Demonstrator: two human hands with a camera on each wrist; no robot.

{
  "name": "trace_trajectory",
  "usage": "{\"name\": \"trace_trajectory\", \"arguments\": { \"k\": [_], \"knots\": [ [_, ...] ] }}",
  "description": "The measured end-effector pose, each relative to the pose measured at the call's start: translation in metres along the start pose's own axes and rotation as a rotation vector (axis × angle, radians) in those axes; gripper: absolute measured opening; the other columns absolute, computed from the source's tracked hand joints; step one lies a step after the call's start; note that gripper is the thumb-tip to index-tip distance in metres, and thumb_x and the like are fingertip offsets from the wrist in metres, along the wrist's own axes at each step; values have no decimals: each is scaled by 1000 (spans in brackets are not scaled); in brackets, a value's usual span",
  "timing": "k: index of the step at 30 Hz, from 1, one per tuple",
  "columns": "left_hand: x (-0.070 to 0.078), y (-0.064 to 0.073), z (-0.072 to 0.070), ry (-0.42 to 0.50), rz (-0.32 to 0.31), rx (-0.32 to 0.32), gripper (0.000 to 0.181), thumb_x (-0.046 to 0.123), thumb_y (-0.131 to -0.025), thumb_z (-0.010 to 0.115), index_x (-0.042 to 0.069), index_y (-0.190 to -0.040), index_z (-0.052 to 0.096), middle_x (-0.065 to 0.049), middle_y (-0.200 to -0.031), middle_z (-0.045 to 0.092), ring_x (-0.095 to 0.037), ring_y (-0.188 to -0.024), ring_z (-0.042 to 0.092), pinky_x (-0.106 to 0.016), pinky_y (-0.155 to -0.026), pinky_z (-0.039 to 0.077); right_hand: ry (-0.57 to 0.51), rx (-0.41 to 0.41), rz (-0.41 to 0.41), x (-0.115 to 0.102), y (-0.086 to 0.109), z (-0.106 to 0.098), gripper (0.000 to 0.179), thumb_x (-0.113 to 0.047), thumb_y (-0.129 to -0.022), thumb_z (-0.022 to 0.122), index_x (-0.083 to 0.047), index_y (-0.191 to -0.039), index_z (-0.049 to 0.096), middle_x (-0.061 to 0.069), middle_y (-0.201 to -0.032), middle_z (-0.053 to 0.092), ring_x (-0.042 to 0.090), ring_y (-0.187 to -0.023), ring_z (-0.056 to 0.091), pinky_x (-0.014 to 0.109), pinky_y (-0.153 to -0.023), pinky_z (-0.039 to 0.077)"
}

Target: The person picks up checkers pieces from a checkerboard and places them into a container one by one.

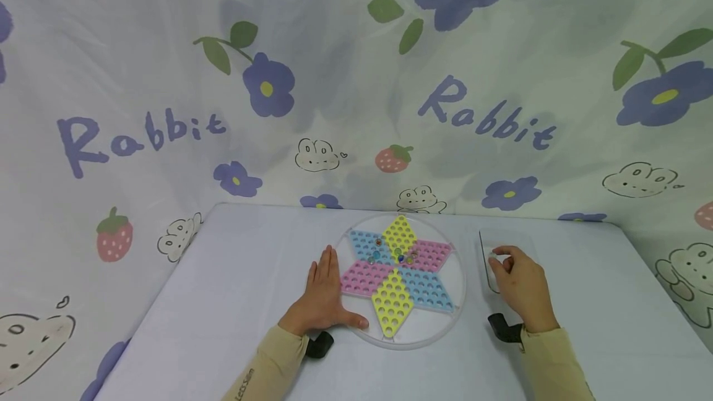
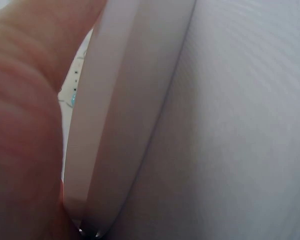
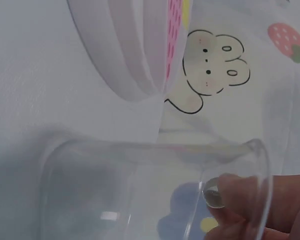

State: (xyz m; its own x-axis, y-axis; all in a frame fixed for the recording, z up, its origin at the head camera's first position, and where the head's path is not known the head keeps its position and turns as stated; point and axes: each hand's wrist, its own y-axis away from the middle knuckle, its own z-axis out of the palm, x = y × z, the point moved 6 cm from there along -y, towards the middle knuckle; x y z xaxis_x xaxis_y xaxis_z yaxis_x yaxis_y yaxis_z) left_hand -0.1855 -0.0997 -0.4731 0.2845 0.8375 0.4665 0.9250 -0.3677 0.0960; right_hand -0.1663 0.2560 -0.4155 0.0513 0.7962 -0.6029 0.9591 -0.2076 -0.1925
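Note:
A round white Chinese checkers board (image 1: 429, 327) with a yellow, pink and blue star lies on the table. Several glass marbles (image 1: 401, 258) sit in holes around its middle and upper part. My left hand (image 1: 323, 296) rests along the board's left rim, fingers straight, thumb over the lower-left edge; the left wrist view shows it against the board's thick side (image 2: 125, 110). Right of the board, my right hand (image 1: 523, 289) pinches a clear marble (image 3: 212, 194) between thumb and fingers. That marble is seen through the wall of a clear plastic box (image 3: 90, 150) beneath the hand.
The table (image 1: 223, 302) has a pale cloth over it. Behind it hangs a curtain (image 1: 345, 79) printed with flowers, rabbits and strawberries. Black wrist mounts (image 1: 320, 345) sit below both hands.

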Motion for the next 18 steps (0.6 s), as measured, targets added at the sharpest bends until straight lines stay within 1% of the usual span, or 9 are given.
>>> {"name": "trace_trajectory", "arguments": {
  "k": [8,18],
  "knots": [
    [-1,0,0,4,-5,-3,152,75,-45,74,-6,-144,-8,-22,-152,-10,-33,-140,-6,-50,-111,0,17,-42,42,8,-2,4,27,-21,-92,56,-1,-111,59,4,-72,48,15,-51,43,27,-43,35],
    [0,0,0,16,-5,0,152,76,-44,73,-6,-144,-7,-22,-152,-10,-33,-140,-5,-50,-111,0,26,-73,59,8,-1,6,28,-21,-92,56,-1,-111,59,4,-74,49,15,-53,44,27,-45,35]
  ]
}}
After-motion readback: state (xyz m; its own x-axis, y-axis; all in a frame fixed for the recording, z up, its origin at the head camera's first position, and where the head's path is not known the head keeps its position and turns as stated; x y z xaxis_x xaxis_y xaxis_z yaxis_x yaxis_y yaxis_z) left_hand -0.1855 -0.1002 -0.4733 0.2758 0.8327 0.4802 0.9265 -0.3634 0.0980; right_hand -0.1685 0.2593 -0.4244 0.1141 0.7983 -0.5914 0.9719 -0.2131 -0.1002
